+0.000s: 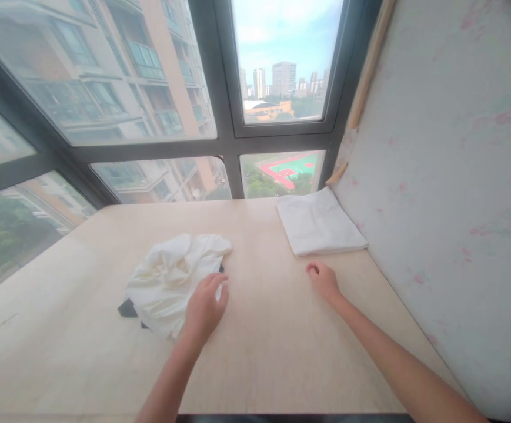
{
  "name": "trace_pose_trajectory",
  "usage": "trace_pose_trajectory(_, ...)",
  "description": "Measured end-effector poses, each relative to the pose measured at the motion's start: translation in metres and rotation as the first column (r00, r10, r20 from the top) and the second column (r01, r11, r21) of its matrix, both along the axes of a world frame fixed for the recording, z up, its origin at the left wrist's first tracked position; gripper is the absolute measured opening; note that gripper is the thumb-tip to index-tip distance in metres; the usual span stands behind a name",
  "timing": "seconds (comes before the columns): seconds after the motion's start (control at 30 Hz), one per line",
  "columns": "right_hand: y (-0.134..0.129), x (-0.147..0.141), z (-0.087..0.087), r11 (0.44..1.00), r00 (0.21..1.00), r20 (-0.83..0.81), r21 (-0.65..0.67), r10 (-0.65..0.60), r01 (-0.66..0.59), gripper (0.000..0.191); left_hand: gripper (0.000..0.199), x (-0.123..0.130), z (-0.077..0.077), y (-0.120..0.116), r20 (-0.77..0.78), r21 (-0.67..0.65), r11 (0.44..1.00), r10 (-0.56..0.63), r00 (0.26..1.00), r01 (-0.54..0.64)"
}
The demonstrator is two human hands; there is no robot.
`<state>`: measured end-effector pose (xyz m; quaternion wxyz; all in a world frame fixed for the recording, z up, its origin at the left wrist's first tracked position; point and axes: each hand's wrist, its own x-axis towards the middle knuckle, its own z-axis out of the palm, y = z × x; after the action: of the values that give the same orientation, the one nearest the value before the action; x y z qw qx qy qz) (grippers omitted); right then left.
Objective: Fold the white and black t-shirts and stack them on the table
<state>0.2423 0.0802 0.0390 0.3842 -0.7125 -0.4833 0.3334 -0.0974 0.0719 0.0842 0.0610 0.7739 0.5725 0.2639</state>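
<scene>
1. Table (pixel 259 364): near edge at 6 o'clock; bare surface up the middle.
2. Left hand (pixel 206 304), 7 o'clock: half open, empty, at crumpled cloth (pixel 173 273); contact cannot be told.
3. Right hand (pixel 323 279), 4 o'clock: fingers curled, full closure cannot be told.
4. Crumpled cloth, 8 o'clock: off-white, wrinkled, dark pieces (pixel 127 308) at edges.
5. Folded cloth (pixel 321 223), 3 o'clock: white, flat, beside wall (pixel 436 194).
6. Window (pixel 231 144), 12 o'clock: bounds far edge.

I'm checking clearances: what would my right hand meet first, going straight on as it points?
Probably the folded white cloth, at its near-left corner; your right hand might pass above or beside it, since height is unclear.
</scene>
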Motion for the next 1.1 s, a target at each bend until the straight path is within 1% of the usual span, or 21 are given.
trace_pose_trajectory(0.03,0.001,0.0,-0.004,0.999,0.999,0.04,0.033,0.001,-0.002,0.013,0.024,0.022,-0.01,-0.002,-0.001,-0.09,0.996,-0.029,1.0,0.029)
trace_pose_trajectory(0.07,0.002,-0.001,-0.008,0.998,0.996,0.088,0.068,-0.001,-0.005,0.014,0.023,0.043,-0.021,-0.002,-0.022,-0.173,0.984,-0.038,0.999,0.033)
trace_pose_trajectory(0.13,0.004,-0.003,-0.016,0.992,0.984,0.175,0.124,-0.009,-0.013,0.017,0.029,0.078,-0.042,0.001,-0.046,-0.241,0.97,-0.05,0.998,0.037)
trace_pose_trajectory(0.2,0.006,-0.004,-0.025,0.988,0.979,0.205,0.15,-0.015,-0.017,0.019,0.032,0.105,-0.058,0.01,-0.046,-0.243,0.969,-0.067,0.997,0.054)
trace_pose_trajectory(0.23,0.006,-0.003,-0.029,0.987,0.98,0.197,0.161,-0.018,-0.014,0.019,0.03,0.114,-0.064,0.015,-0.04,-0.235,0.969,-0.084,0.996,0.072)
trace_pose_trajectory(0.27,0.007,-0.001,-0.033,0.985,0.984,0.174,0.171,-0.027,-0.003,0.019,0.029,0.122,-0.068,0.021,-0.033,-0.228,0.969,-0.105,0.994,0.094)
trace_pose_trajectory(0.33,0.008,0.004,-0.039,0.984,0.995,0.068,0.169,-0.074,0.061,0.022,0.027,0.133,-0.073,0.032,-0.018,-0.217,0.964,-0.161,0.987,0.153)
trace_pose_trajectory(0.4,0.014,0.014,-0.041,0.978,0.987,-0.068,0.137,-0.146,0.154,0.027,0.026,0.138,-0.074,0.041,-0.001,-0.212,0.954,-0.219,0.976,0.214)
trace_pose_trajectory(0.43,0.02,0.02,-0.04,0.972,0.977,-0.112,0.132,-0.182,0.196,0.03,0.026,0.139,-0.075,0.044,0.007,-0.212,0.948,-0.242,0.97,0.238)
trace_pose_trajectory(0.47,0.028,0.027,-0.038,0.962,0.97,-0.12,0.148,-0.213,0.23,0.032,0.026,0.14,-0.075,0.047,0.015,-0.213,0.942,-0.261,0.965,0.258)
trace_pose_trajectory(0.5,0.038,0.036,-0.034,0.95,0.967,-0.089,0.186,-0.238,0.251,0.033,0.026,0.141,-0.076,0.05,0.023,-0.214,0.938,-0.275,0.961,0.274)
trace_pose_trajectory(0.53,0.051,0.045,-0.03,0.937,0.965,-0.023,0.234,-0.262,0.26,0.033,0.026,0.141,-0.077,0.052,0.03,-0.216,0.933,-0.287,0.958,0.286)
trace_pose_trajectory(0.6,0.082,0.064,-0.02,0.919,0.939,0.164,0.314,-0.301,0.24,0.031,0.025,0.14,-0.078,0.054,0.046,-0.221,0.925,-0.306,0.951,0.308)
trace_pose_trajectory(0.63,0.099,0.073,-0.016,0.921,0.913,0.268,0.325,-0.307,0.214,0.031,0.024,0.14,-0.079,0.055,0.054,-0.225,0.921,-0.314,0.948,0.318)
trace_pose_trajectory(0.7,0.133,0.088,-0.011,0.947,0.843,0.459,0.276,-0.281,0.166,0.034,0.022,0.139,-0.08,0.056,0.07,-0.234,0.915,-0.321,0.945,0.328)
trace_pose_trajectory(0.77,0.162,0.097,-0.009,0.974,0.762,0.606,0.156,-0.228,0.167,0.042,0.022,0.139,-0.08,0.056,0.083,-0.242,0.913,-0.318,0.944,0.329)
trace_pose_trajectory(0.83,0.182,0.102,-0.011,0.98,0.7,0.697,0.022,-0.158,0.199,0.045,0.022,0.138,-0.08,0.056,0.092,-0.249,0.912,-0.312,0.946,0.325)
trace_pose_trajectory(0.87,0.189,0.104,-0.012,0.977,0.683,0.72,-0.029,-0.125,0.209,0.041,0.022,0.138,-0.08,0.056,0.095,-0.251,0.912,-0.31,0.946,0.324)
trace_pose_trajectory(0.93,0.198,0.107,-0.016,0.974,0.671,0.738,-0.085,-0.079,0.208,0.031,0.023,0.138,-0.08,0.056,0.101,-0.255,0.911,-0.308,0.946,0.323)
trace_pose_trajectory(1.1,0.205,0.117,-0.019,0.982,0.67,0.741,-0.092,-0.045,0.167,0.026,0.023,0.138,-0.079,0.056,0.111,-0.261,0.909,-0.306,0.946,0.325)
